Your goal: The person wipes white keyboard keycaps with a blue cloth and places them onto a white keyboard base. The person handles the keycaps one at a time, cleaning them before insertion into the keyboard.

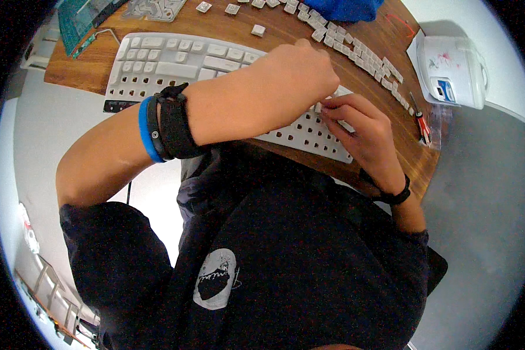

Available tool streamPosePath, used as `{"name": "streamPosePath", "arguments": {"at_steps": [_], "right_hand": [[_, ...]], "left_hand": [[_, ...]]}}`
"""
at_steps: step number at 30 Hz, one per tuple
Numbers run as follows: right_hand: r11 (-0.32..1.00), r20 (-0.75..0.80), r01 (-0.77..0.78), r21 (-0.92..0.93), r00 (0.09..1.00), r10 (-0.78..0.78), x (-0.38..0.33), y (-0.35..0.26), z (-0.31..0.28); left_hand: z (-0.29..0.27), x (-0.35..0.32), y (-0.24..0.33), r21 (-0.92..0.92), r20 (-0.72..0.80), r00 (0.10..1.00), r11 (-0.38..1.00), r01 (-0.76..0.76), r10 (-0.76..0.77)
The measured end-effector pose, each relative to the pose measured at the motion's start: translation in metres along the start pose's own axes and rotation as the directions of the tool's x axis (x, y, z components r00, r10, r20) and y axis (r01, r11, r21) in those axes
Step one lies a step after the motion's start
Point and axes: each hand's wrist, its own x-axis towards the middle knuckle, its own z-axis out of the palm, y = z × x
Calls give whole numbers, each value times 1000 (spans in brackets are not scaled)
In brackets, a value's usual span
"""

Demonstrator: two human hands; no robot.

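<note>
A white keyboard (169,69) lies at a slant on the wooden table. Keycaps cover much of its left and upper part, while dark switch sockets are bare along its lower rows and right end. Over its right half is my left hand (300,76), closed, its fingertips hidden behind the fist. My right hand (361,125) comes up from the right with thumb and fingers pinched together, almost touching the left. At its fingertips a small white keycap (318,108) shows, low against the keyboard. What my left fingers hold, if anything, I cannot see.
Rows of loose keycaps (356,52) curve along the table's far right; a single keycap (258,30) lies nearer. A red-handled screwdriver (423,128) rests by the right edge. Behind stand a white container (455,70) and a blue object (350,9); a green board (79,26) is far left.
</note>
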Motion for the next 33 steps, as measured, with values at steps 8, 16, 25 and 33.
{"name": "streamPosePath", "arguments": {"at_steps": [8,16,25,33], "right_hand": [[974,132,121,-192,987,-97,6,-4,-5],[979,-1,73,-189,997,-75,12,-13,3],[959,34,12,-283,999,-2,22,-20,7],[955,57,15,-295,998,1,26,-25,8]], "left_hand": [[0,-3,1,-12,6,1000,1000,3,-3],[8,-14,-24,-125,-66,995,989,-82,75],[11,-16,-25,-136,-110,991,986,-93,78],[13,-17,-24,-185,-135,989,979,-82,57]]}}
